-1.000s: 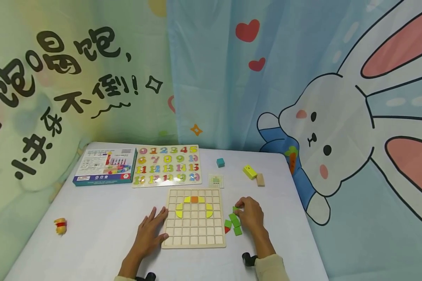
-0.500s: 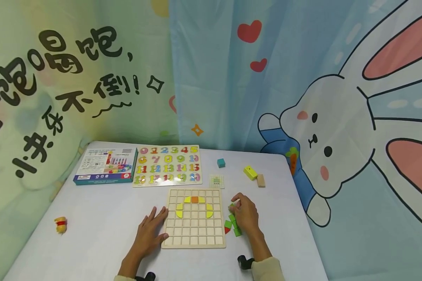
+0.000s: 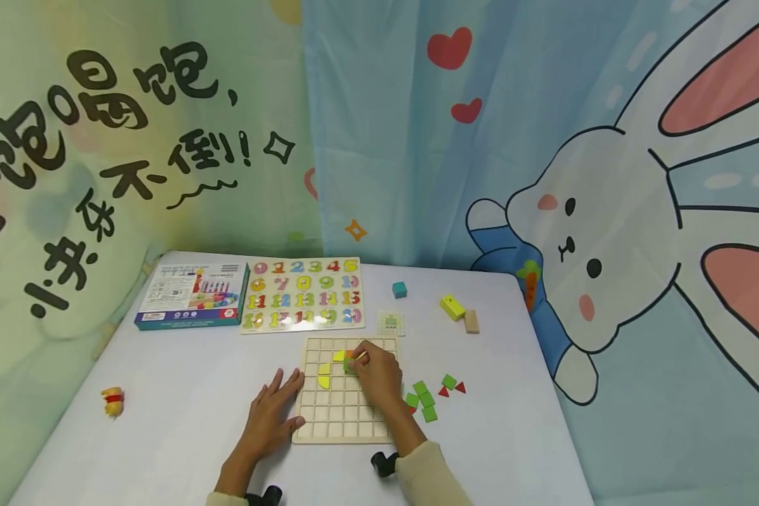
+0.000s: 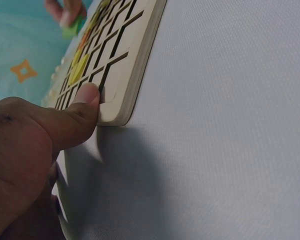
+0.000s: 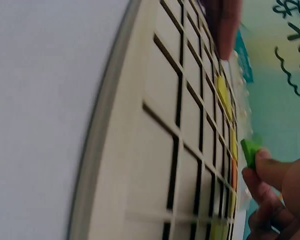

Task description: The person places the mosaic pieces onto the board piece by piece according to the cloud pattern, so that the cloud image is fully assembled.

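Note:
A wooden grid board (image 3: 344, 434) lies on the white table, with yellow pieces (image 3: 324, 381) and an orange square (image 3: 350, 353) in its upper cells. My right hand (image 3: 379, 376) is above the upper middle of the board, covering its upper right part in the head view. Thumb and fingertips pinch a green square tile (image 5: 249, 151), held over the cells just below the orange square. At the board's left edge rests my left hand (image 3: 267, 422), fingers spread, its thumb (image 4: 87, 95) pressing on the rim near the corner.
Right of the board lie several green tiles (image 3: 429, 413) and red triangles (image 3: 460, 387). Behind it are a small pattern card (image 3: 391, 323), a number board (image 3: 303, 295) and a box (image 3: 190, 295). Teal (image 3: 399, 289), yellow (image 3: 452, 307) and wooden (image 3: 471, 322) blocks stand farther back; a small figurine (image 3: 112, 401) is left.
My right hand has taken a green tile from the loose pieces and moved left over the board. Red triangles it covered now show. The left hand stays in place.

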A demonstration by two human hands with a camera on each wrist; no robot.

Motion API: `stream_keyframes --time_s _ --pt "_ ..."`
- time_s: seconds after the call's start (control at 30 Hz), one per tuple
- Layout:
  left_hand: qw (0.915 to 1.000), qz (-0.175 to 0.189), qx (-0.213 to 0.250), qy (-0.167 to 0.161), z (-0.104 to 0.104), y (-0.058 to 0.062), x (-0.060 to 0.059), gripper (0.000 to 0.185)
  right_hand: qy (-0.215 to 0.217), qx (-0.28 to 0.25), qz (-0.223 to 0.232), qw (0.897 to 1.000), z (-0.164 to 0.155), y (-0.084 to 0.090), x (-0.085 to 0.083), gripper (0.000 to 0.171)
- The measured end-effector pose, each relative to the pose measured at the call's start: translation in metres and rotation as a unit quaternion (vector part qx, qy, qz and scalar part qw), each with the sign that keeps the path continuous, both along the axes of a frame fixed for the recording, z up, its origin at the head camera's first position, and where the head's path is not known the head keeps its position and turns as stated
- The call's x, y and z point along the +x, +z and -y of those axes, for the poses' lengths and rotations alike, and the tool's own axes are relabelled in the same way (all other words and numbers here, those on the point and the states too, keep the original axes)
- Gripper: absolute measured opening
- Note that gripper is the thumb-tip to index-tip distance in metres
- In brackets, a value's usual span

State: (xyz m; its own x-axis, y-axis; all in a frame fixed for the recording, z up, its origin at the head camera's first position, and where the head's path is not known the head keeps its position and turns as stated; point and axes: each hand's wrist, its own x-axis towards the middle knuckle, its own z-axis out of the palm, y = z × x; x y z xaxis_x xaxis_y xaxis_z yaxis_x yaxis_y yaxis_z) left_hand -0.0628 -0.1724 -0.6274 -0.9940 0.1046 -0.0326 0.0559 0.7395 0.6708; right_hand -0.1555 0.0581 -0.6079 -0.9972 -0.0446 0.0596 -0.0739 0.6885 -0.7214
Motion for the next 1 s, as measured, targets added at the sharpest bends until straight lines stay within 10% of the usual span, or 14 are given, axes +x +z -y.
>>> stream_keyframes --time_s 0.63,1.0 --pt "1.0000 0.002 0.001 -0.001 0.000 -0.002 -0.002 0.085 0.044 0.040 0.003 0.998 0.015 -0.001 0.000 0.015" --pt "1.0000 -0.007 -0.002 0.002 0.001 -0.004 -0.003 0.086 -0.063 0.027 0.037 0.997 -0.068 0.012 0.025 0.032"
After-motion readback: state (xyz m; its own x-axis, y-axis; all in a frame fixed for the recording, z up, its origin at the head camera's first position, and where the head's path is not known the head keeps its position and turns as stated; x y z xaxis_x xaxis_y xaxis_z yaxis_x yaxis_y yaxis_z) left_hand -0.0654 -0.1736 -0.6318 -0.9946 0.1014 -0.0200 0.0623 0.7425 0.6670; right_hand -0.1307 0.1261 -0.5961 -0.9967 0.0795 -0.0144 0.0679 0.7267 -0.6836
